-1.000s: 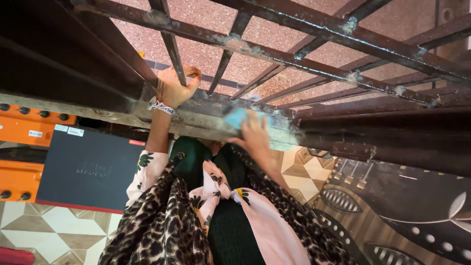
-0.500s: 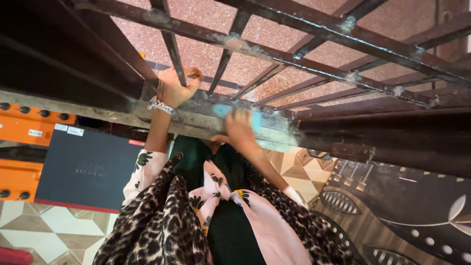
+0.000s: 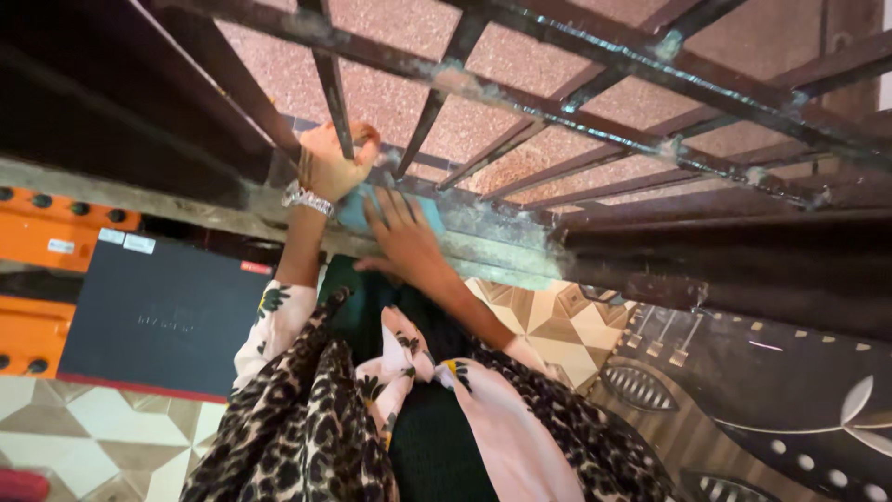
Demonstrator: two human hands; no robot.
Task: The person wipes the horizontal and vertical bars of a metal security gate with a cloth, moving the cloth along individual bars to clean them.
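Right hand is pressing flat on a blue cloth beside the upright bar the left hand is gripping, possibly snagging there.

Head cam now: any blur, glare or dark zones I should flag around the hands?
Head view: right hand slightly motion-blurred where it presses the blue cloth; left hand gripping the bar is sharper. Upper left corner is deep shadow with no detail. Specular glints on the wet grille bars. Straight bars splay outward, wide-angle distortion. Floor tiles evenly lit.
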